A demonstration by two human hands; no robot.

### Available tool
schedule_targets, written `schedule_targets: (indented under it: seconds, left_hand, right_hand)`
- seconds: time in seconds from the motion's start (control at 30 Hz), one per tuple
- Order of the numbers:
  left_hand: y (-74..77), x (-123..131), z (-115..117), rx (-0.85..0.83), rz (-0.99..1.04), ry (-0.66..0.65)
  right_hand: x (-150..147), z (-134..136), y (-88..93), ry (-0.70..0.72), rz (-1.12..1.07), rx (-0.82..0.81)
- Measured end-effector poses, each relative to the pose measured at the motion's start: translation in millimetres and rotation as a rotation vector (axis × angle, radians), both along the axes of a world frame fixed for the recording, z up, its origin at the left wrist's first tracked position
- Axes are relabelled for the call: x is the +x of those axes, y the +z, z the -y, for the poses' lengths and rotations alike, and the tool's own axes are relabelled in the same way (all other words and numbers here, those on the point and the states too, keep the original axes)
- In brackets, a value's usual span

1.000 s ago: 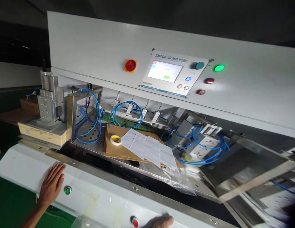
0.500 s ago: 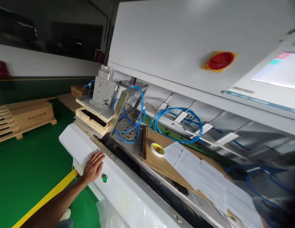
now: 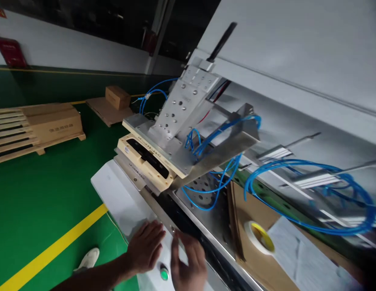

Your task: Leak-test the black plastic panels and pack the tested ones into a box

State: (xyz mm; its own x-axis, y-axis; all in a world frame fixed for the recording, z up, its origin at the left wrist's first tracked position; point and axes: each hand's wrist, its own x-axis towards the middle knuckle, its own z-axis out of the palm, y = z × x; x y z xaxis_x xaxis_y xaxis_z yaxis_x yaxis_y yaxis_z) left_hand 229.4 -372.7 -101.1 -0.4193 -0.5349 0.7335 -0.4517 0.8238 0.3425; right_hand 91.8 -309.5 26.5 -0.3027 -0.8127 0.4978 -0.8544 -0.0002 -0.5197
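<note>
My left hand (image 3: 145, 246) lies flat and open on the white front ledge (image 3: 118, 198) of a large grey machine, fingers spread, just left of a lit green push button (image 3: 164, 274). My right hand (image 3: 188, 260) hovers open over the same ledge, right of the button, fingers pointing up toward the metal rail. Neither hand holds anything. Beyond them a metal fixture block (image 3: 182, 109) with blue air hoses (image 3: 212, 149) sits over a cream-coloured tray (image 3: 144, 157).
A tape roll (image 3: 257, 236) and paper sheets (image 3: 300, 258) lie on cardboard (image 3: 239, 210) inside the machine bed. Looped blue tubing (image 3: 312, 178) hangs at the right. Wooden pallets (image 3: 33, 125) and a carton (image 3: 117, 97) stand on the green floor with a yellow line (image 3: 54, 250). My shoe (image 3: 87, 258) shows below.
The view has swung left and closer to the machine's left end. My right hand has come in beside my left, by the green button; the control panel has left the view.
</note>
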Motion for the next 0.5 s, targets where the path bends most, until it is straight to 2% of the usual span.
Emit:
schedule_targets:
  seconds: [0.03,0.1,0.17,0.23,0.33,0.4,0.5]
  left_hand:
    - [-1.1,-3.5,-1.0,-0.012,-0.052,0.014]
    - [-1.9,-8.7,-1.2,-0.030,-0.116,0.026]
    - [-0.7,-10.6,0.7,-0.038,-0.108,0.017]
    - [1.2,-10.7,3.3,-0.048,-0.063,0.006]
    - [2.2,-11.1,4.1,-0.075,-0.001,0.011]
    - [1.5,-12.3,2.1,-0.077,0.027,0.042]
    - [1.0,-13.7,-1.5,-0.087,0.107,0.106]
  right_hand:
    - [13.7,41.4,10.7,0.134,-0.067,-0.018]
    - [37.9,122.4,31.8,0.234,-0.170,-0.035]
    - [54.8,192.1,47.7,0.238,-0.253,0.019]
    - [62.4,243.6,55.9,0.157,-0.295,0.138]
    - [58.0,286.0,57.5,0.056,-0.298,0.314]
    - [48.2,297.5,56.1,0.070,-0.295,0.368]
    - [30.8,304.3,55.1,0.146,-0.309,0.342]
